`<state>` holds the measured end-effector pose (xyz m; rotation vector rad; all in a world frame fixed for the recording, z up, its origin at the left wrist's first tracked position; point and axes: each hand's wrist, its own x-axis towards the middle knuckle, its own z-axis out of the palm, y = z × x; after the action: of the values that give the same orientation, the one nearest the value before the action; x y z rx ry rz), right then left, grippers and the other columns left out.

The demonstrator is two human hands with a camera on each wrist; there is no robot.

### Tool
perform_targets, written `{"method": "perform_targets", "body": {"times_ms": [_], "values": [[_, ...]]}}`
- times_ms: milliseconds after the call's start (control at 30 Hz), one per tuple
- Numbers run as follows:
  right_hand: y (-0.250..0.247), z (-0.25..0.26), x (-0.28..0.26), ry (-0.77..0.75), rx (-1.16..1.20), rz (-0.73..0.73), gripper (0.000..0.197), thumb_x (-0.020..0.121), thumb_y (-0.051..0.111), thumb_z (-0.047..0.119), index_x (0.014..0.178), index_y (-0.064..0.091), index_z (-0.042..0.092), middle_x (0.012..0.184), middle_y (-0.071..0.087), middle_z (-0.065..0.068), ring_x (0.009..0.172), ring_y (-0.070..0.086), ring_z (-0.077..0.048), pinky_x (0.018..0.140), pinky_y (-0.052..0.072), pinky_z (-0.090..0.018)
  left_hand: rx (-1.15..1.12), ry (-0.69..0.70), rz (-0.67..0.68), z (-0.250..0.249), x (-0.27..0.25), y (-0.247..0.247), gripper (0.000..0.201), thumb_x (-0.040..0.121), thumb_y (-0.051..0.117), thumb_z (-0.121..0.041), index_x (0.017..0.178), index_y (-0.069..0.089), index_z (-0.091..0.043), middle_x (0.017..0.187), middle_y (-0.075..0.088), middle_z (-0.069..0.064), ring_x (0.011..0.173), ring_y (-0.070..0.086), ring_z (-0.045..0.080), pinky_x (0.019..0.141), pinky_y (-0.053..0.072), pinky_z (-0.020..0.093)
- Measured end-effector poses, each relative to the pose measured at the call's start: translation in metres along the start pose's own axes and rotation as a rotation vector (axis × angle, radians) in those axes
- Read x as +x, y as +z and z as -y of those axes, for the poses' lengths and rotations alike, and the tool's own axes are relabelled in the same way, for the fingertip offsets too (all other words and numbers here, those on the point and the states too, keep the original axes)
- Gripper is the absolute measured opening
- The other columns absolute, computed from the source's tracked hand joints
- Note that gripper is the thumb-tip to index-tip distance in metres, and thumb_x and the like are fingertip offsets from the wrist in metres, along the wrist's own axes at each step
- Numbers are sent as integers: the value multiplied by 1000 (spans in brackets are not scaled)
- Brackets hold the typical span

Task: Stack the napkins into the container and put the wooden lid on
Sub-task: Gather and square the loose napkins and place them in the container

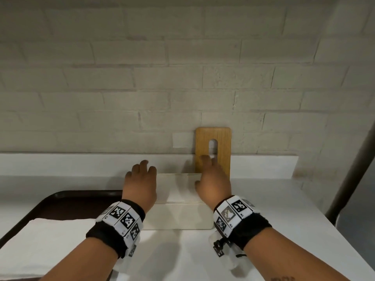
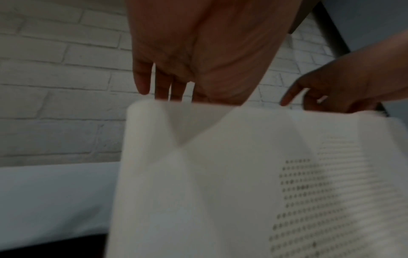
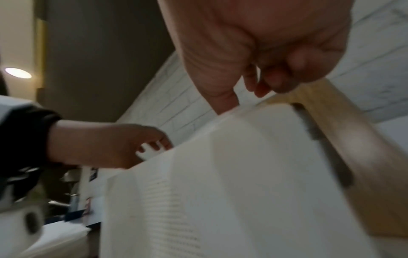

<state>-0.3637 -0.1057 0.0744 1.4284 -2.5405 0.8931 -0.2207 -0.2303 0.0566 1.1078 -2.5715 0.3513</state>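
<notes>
Napkins in the container: a white stack fills the open top of the container, between the two hands; it looks level with the rim, so I judge this batch is being squared and settled rather than carried.
Container: a white box stands on the counter, its perforated side wall showing in the left wrist view; it sits right of the tray and just in front of the lid, handy for both.
Tray: a dark tray lies left of the container, with a second white pile of napkins on it, probably still waiting to be loaded.
Lid: the wooden lid stands upright behind the container, leaning on the brick wall, slot vertical; parked there it leaves the container mouth free.
Right hand: the right hand reaches over the container's far right corner, fingers stretched loosely toward the lid's lower part; it grasps nothing, and whether the tips touch the wood I cannot tell.
Left hand: the left hand hovers over the container's left end, fingers relaxed and pointing down at the napkin edge; it is released, holding nothing.
Next step, as a guess: either more napkins from the tray, or the lid.
</notes>
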Motion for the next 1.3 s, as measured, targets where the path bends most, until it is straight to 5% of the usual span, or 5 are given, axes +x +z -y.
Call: {"method": "perform_targets", "body": {"times_ms": [167,300,733,967,1300], "values": [[41,31,4,-181,-17,408,38,89,50,8,127,55,6,128,56,-16,118,53,-33,101,43,-41,-246,27,285,-29,7,-1,51,87,54,-27,135,44,-13,139,47,7,123,50,25,101,38,33],[51,25,18,-86,-8,518,34,90,48,11,121,60,7,123,61,-15,116,56,-31,98,46,-39,-231,-33,497,-30,10,10,35,91,41,-29,115,58,-10,119,63,10,106,59,24,92,43,30],[26,2,26,-5,-227,714,47,93,51,15,138,43,4,141,46,-15,127,47,-30,106,38,-35,-198,-172,614,-28,7,6,40,94,35,-26,120,56,-4,126,57,12,117,53,27,91,42,31],[-24,-25,46,136,378,30,24,89,56,17,112,62,12,115,66,-6,100,63,-22,85,51,-30,-109,-22,106,-11,-4,21,77,74,6,-56,105,62,-14,110,61,5,101,57,26,82,43,34],[4,-74,92,364,105,-22,95,76,71,29,144,5,21,128,38,-16,115,49,-38,92,46,-49,-203,-140,156,-12,-7,29,94,57,-2,-65,124,49,-25,125,52,-4,118,47,19,89,41,39]]}}
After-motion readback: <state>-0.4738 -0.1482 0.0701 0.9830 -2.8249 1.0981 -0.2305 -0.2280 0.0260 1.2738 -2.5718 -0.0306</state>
